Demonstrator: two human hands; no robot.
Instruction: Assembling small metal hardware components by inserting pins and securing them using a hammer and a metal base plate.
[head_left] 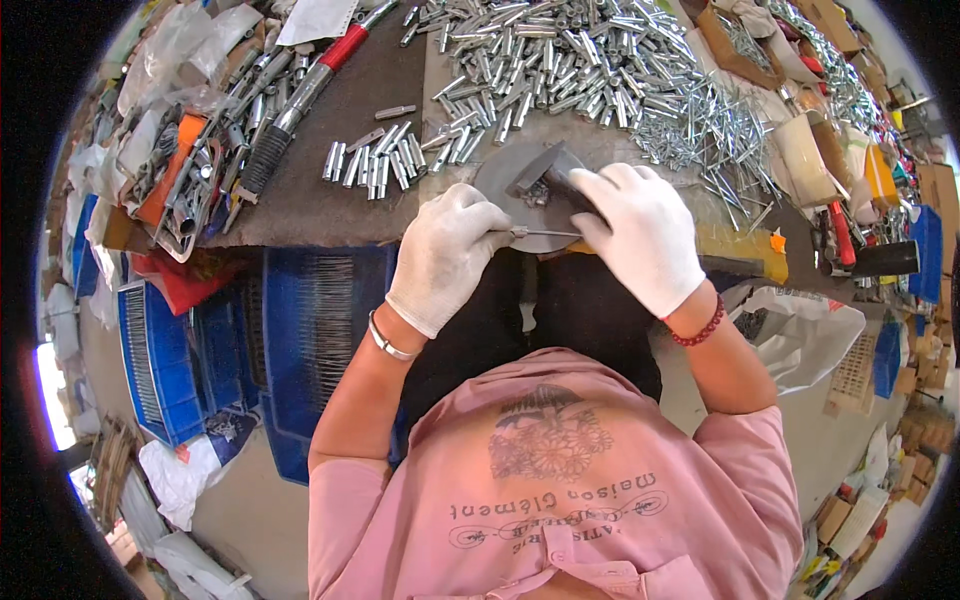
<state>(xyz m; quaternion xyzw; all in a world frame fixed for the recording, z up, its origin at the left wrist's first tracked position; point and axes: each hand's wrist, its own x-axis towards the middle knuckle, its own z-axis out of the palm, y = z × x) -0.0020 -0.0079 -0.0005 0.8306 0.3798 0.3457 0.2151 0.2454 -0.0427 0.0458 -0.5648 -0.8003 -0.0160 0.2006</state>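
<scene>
Slim metal rod (pixel 556 233) pinched in the gloved left hand (pixel 445 255), with a hammer (pixel 537 170) in the right

The rod points sideways from the left fingertips toward the right hand (pixel 640 230), across the near part of a round grey plate (pixel 494 180). The left thumb and fingers are closed together on the rod's thicker end — no gap shows between them. The right hand, also in a white glove, is curled over the hammer's dark handle; how tightly, the glove hides. The hammer's head is just beyond the two hands, over the plate, with small metal bits (pixel 537 193) beside it; whether the head touches the plate cannot be told.

Ahead and to the left of the left hand, a small group of short metal tubes (pixel 380 160) lies on the dark worktop (pixel 310 208). Straight ahead of both hands spreads a large heap of similar tubes (pixel 540 70), and beyond the right hand, a tangle of thin metal pins (pixel 710 140). Farther out past the left hand rests a long tool (pixel 302 100) with a red section. Lower than the left hand, off to its left, are blue bins (pixel 287 400) — thin metal pieces lie in rows inside
</scene>
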